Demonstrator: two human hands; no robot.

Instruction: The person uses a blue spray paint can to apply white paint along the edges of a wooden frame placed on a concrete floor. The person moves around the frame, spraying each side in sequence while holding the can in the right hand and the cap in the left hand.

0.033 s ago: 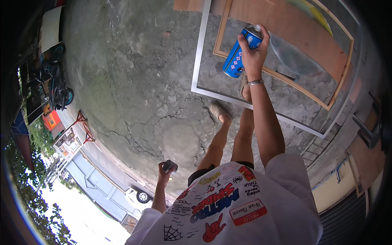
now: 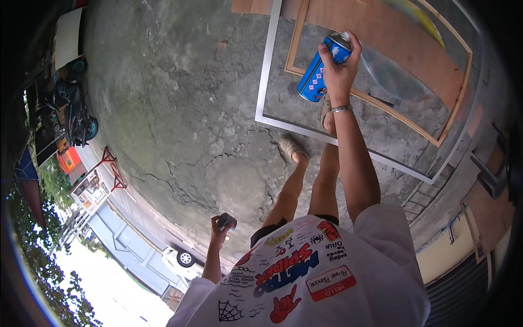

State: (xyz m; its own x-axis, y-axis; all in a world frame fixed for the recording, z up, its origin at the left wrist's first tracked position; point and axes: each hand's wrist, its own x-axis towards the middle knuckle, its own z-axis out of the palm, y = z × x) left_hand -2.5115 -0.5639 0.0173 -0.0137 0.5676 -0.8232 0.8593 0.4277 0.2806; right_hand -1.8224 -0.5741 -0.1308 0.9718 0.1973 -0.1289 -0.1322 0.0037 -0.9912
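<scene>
My right hand (image 2: 340,71) is raised in front of me and grips a blue spray can (image 2: 318,71), with a finger on its nozzle at the top. The can is over a light wooden frame (image 2: 376,109) that lies on the cracked concrete ground (image 2: 180,109). A larger pale grey frame (image 2: 263,82) lies around the wooden one. My left hand (image 2: 218,231) is held low at my side and is closed around a small dark round cap (image 2: 226,220). My sandalled feet (image 2: 291,147) stand at the grey frame's near edge.
A brown wooden board (image 2: 392,32) lies at the far side of the frames. A parked motorbike (image 2: 76,117) and a red sign stand (image 2: 109,163) are at the left. A white car (image 2: 182,256) is on the road. A rolling shutter (image 2: 463,294) is at the lower right.
</scene>
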